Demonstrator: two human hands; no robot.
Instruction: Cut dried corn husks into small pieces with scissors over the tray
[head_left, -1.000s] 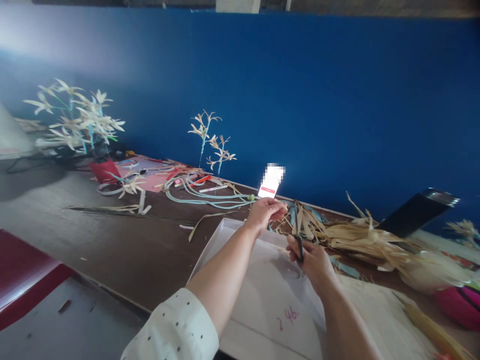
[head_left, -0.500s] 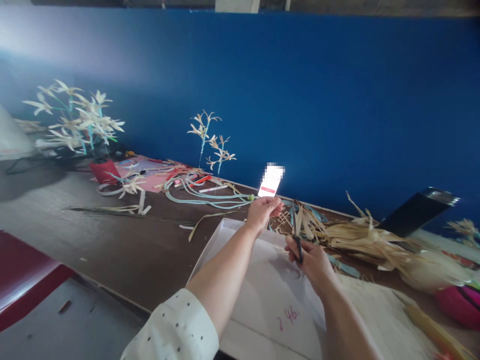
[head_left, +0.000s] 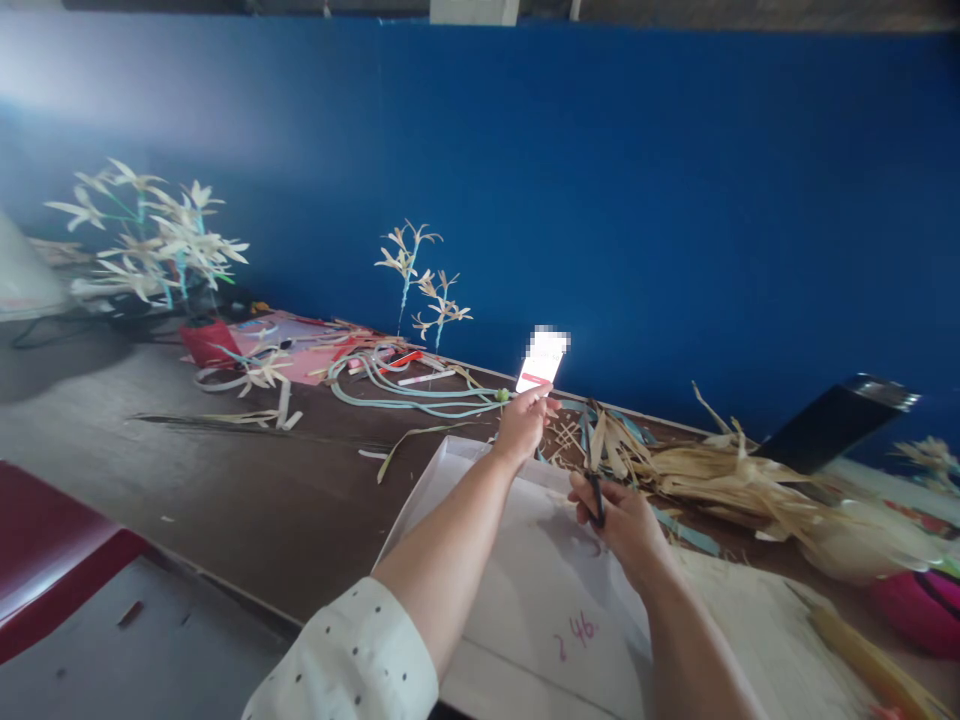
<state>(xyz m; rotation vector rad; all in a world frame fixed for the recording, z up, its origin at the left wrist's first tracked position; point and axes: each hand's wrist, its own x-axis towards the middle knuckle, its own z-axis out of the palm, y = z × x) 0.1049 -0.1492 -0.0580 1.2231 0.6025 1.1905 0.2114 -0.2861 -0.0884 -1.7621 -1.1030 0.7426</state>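
Note:
My left hand [head_left: 521,430] reaches to a lit phone [head_left: 540,356] that leans near the blue wall. One finger points out and touches, or nearly touches, the lower part of its screen, by a red bar; the other fingers are bent and appear to hold nothing. Lower right, my right hand [head_left: 630,525] grips dark scissors [head_left: 597,497] by the handles, blades pointing away from me beside pale dried husks [head_left: 611,445]. Beneath both forearms lies a shallow white box lid [head_left: 525,560] with pink handwritten digits.
Pale-blue tubing [head_left: 409,403] lies coiled left of the phone. Husk flowers on stems [head_left: 409,255] stand against the wall, with a fuller bunch [head_left: 176,240] in a red pot [head_left: 208,343] farther left. A black flask [head_left: 832,425] leans at right, above a husk bundle.
My left hand has shifted slightly, and a finger now extends onto the lower part of the phone screen. My right hand stays in place with the scissors.

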